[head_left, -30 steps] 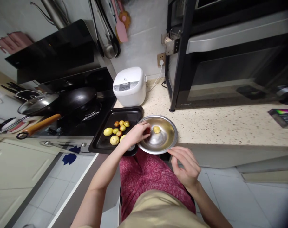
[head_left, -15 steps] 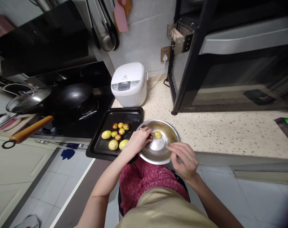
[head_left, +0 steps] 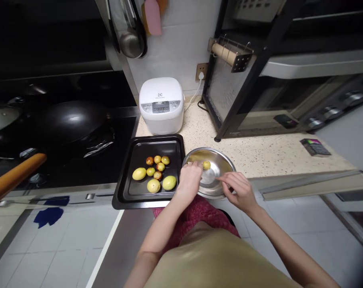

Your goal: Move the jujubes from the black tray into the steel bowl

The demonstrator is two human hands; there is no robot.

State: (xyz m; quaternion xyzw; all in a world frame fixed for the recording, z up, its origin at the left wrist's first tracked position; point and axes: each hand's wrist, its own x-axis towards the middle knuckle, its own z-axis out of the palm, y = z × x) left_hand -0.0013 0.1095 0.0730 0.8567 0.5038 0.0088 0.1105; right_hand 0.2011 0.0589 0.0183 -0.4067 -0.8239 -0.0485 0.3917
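Observation:
My left hand [head_left: 191, 176] is over the left side of a round steel bowl [head_left: 228, 164], knuckles up with the fingers curled. Its fingertips are blurred and mostly hidden, so what they hold cannot be made out. A small yellow fruit [head_left: 206, 165] lies in the bowl, just right of those fingers. My right hand [head_left: 240, 191] is at the bowl's right front rim, its thumb and fingers drawn together in a pinch; anything between them is too small to name. Left of the bowl, a black baking tray [head_left: 148, 146] bears several yellow and red-brown fruits [head_left: 154, 185].
A white rice cooker [head_left: 162, 106] stands behind the tray, its cord plugged into a wall socket [head_left: 202, 71]. On the left hob sits a black wok [head_left: 73, 120]; a wooden handle [head_left: 18, 176] juts forward. An oven [head_left: 271, 104] and a small dark box [head_left: 315, 147] are at the right.
The view has shifted, bringing the oven's knobs into sight. The reddish-brown thing at my left fingertips no longer shows. Both hands stay at the bowl.

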